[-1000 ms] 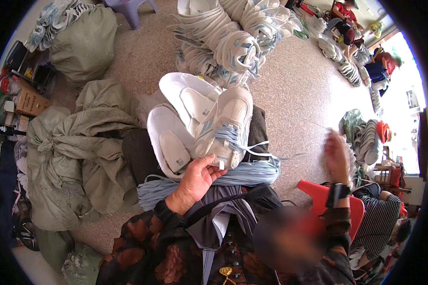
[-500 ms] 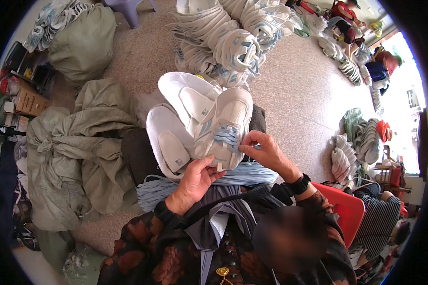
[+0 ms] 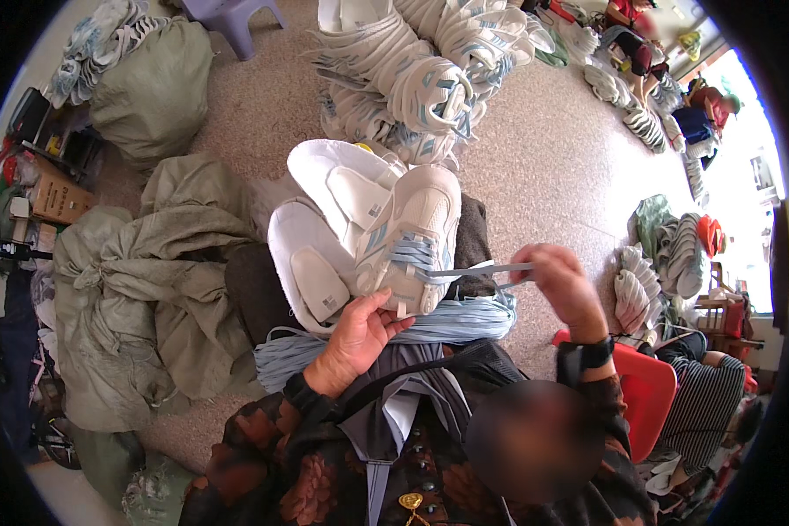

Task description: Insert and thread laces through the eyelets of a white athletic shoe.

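My left hand [image 3: 359, 337] grips the tongue end of a white sneaker [image 3: 425, 206], thumb on top. The sneaker has blue-grey side stripes, and its toe points away from me. Crossed blue-grey laces fill part of its eyelets. One lace [image 3: 473, 272] runs taut from the shoe out to the right. Its far part is pinched in my raised right hand [image 3: 565, 285], which is slightly blurred. Beside the sneaker on the left lie white shoe pieces [image 3: 311, 272] with pale inner pads. A bundle of blue-grey laces [image 3: 478, 320] lies across my lap, below the sneaker.
Stacks of white and blue sneaker uppers [image 3: 430, 88] stand ahead on the speckled floor. Grey-green sacks [image 3: 167, 289] lie at left, with a purple stool [image 3: 237, 22] farther back. A red plastic seat [image 3: 644, 399] is at right. Other people sit at the far right among more shoe piles.
My right hand has moved right, away from the eyelets, drawing the lace out with it. My left hand still holds the sneaker in nearly the same place.
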Available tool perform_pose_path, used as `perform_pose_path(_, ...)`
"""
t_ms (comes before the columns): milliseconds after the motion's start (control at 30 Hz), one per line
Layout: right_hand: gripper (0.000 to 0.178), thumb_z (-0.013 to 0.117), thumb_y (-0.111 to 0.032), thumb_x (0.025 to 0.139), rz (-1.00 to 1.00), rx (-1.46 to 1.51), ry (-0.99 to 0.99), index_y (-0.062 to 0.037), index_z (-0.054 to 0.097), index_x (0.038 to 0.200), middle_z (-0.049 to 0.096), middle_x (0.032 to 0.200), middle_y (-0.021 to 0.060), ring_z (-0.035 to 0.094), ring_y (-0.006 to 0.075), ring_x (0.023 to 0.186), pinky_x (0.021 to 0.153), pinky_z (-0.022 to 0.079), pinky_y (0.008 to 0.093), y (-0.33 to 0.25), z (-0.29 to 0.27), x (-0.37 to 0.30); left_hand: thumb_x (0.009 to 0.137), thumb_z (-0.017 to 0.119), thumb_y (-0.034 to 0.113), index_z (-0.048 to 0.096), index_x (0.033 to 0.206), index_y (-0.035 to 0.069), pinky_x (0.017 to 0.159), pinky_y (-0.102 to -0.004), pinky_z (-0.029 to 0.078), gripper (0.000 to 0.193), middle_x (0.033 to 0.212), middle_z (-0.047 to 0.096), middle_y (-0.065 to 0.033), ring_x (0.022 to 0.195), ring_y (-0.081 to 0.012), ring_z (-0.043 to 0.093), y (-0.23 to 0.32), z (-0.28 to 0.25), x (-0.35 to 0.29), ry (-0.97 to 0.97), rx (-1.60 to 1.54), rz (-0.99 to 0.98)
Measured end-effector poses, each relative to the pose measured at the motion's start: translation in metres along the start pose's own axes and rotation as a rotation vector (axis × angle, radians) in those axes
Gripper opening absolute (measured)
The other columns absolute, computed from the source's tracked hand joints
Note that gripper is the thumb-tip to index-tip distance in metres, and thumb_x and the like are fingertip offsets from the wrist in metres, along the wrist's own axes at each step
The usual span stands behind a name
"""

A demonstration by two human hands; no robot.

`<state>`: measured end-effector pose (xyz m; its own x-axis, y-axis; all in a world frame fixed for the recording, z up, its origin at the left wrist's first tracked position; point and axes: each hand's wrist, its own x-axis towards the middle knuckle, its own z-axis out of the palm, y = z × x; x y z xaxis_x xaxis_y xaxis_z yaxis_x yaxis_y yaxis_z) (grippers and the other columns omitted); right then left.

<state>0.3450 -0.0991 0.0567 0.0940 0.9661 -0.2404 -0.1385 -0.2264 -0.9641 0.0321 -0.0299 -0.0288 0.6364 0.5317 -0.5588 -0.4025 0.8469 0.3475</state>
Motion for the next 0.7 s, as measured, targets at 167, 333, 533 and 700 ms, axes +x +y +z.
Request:
perform_pose_path(167,0.034,0.051,-0.027,0.103,-0.302,0.649,0.317,-0.0051,0.055,0.077,0.064,0.104,0.0109,0.057,0.027,0.107,0.105,0.041,0.0494,-0.027,-0.058,-0.052,0.096,0.062,0.021,0.051,0.131,0.005,0.1,-0.0474,0.049,0.04,0.124,0.063,-0.0093,0.114,-0.0253,0.061,0.001,0.0,0.0,-0.005,-0.01,-0.004)
perform_pose_path(333,0.038,0.053,-0.023,0.104,-0.587,0.93,0.184,-0.0119,0.039,0.07,0.043,0.079,0.0016,0.046,0.0176,0.08,0.098,0.04,0.0426,-0.055,-0.129,-0.096,0.094,0.065,0.02,0.049,0.132,0.002,0.102,-0.0472,0.047,0.045,0.123,0.061,-0.0113,0.116,-0.0262,0.058,0.0,0.005,-0.003,0.023,-0.108,0.028)
perform_pose_path(533,0.022,0.058,-0.014,0.101,-0.587,1.047,0.305,-0.0062,0.041,0.089,0.037,0.08,0.0,0.037,0.0122,0.069,0.068,0.037,0.0289,-0.077,-0.205,-0.135,0.094,0.065,0.019,0.049,0.132,0.001,0.104,-0.0461,0.046,0.045,0.125,0.06,-0.0119,0.116,-0.0263,0.057,0.0,0.006,-0.003,0.004,-0.15,0.063)
perform_pose_path(700,0.014,0.058,-0.013,0.1,-0.544,0.719,0.387,-0.0019,0.051,0.103,0.041,0.081,-0.0016,0.038,0.0105,0.069,0.064,0.038,0.0243,-0.062,-0.299,-0.144,0.094,0.064,0.018,0.049,0.131,0.001,0.103,-0.0462,0.047,0.044,0.125,0.06,-0.0122,0.117,-0.0267,0.057,-0.001,0.007,0.0,0.005,-0.17,0.043)
